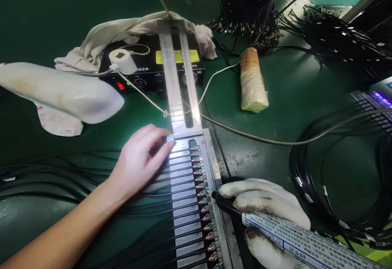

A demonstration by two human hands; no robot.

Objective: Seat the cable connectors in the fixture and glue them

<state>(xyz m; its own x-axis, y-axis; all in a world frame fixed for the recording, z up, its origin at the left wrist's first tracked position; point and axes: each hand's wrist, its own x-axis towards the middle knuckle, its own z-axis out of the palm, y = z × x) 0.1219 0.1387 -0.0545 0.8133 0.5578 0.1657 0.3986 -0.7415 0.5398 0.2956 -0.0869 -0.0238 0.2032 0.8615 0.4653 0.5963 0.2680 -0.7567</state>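
Gripped in my gloved right hand point(263, 207), dispensing syringe point(294, 240) tipped at a mid-row connector point(202, 193) while bare left hand point(137, 162) pressed cables point(61, 179) flat on the fixture point(183, 203); couldn't tell which were done.

A single head-worn camera looks forward and steeply down from close above a green workbench point(294, 97), the metal fixture point(190, 187) running up the middle, the person's left hand point(139, 160) and gloved right hand point(263, 207) near the bottom.
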